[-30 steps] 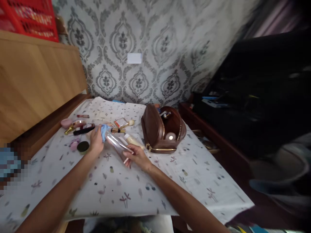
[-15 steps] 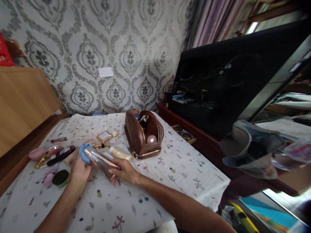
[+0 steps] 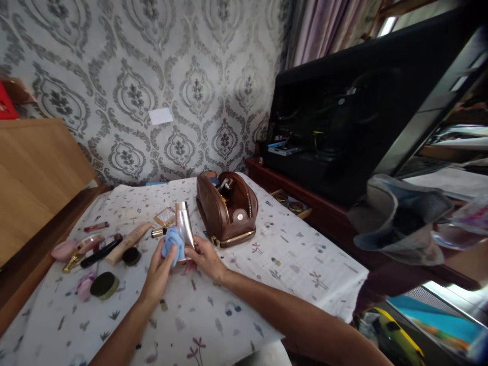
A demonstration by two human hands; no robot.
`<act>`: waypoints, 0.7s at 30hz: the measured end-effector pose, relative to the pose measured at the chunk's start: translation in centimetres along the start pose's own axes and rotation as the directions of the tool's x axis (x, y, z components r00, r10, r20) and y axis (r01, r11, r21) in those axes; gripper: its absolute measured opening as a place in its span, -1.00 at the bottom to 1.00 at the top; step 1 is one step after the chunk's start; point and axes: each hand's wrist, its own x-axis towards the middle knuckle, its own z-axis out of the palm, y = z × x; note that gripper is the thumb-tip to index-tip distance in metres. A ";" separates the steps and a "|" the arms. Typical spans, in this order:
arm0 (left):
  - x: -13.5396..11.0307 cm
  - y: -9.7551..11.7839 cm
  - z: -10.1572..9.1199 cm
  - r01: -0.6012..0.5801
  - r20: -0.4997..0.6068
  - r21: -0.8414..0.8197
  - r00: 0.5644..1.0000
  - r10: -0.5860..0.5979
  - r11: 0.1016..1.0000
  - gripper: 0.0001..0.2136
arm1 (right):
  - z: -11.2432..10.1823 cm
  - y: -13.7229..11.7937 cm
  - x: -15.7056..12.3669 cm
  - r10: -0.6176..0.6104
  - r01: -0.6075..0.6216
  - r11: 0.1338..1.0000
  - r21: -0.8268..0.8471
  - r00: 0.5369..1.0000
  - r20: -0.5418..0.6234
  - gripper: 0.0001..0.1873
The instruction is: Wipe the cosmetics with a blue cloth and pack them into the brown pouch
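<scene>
Over the white tablecloth with its small scattered prints [image 3: 301, 274], a shiny silver-pink tube [image 3: 184, 223] tilts between two hands: the right hand [image 3: 207, 260] grips its lower end, the left hand [image 3: 160, 269] clasps a crumpled light-blue cloth [image 3: 173, 243] against its side! Just beyond, to the right, stands an unzipped brown leather bag [image 3: 214, 213]; leftward sits a squat dark-green round jar [image 3: 104, 285].
</scene>
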 end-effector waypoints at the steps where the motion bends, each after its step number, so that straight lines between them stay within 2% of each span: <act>1: 0.0 0.0 0.0 0.009 0.027 0.013 1.000 -0.009 1.000 -0.62 | 0.0 0.0 0.0 -0.002 0.002 1.000 -0.015 1.000 -0.012 -0.51; 6: 0.7 -0.7 -0.4 0.014 0.084 0.018 0.996 -0.015 1.000 -0.64 | 0.3 -0.4 -0.8 -0.012 0.016 0.997 -0.081 0.999 0.044 -0.63; 12: 1.3 0.0 -1.0 -0.034 0.012 -0.083 0.999 0.035 0.996 -0.67 | 0.7 -0.6 -1.4 0.037 -0.014 0.989 -0.149 0.988 0.150 -0.68; 17: 1.2 0.6 -0.5 -0.027 -0.015 -0.148 1.000 0.025 0.989 -0.65 | 0.7 -0.1 -1.3 0.056 -0.034 0.989 -0.147 0.988 0.145 -0.63; 21: 1.2 0.7 -0.3 -0.019 -0.036 -0.231 0.999 0.011 0.973 -0.62 | 0.4 -0.6 -1.2 0.048 -0.009 0.980 -0.197 0.980 0.193 -0.61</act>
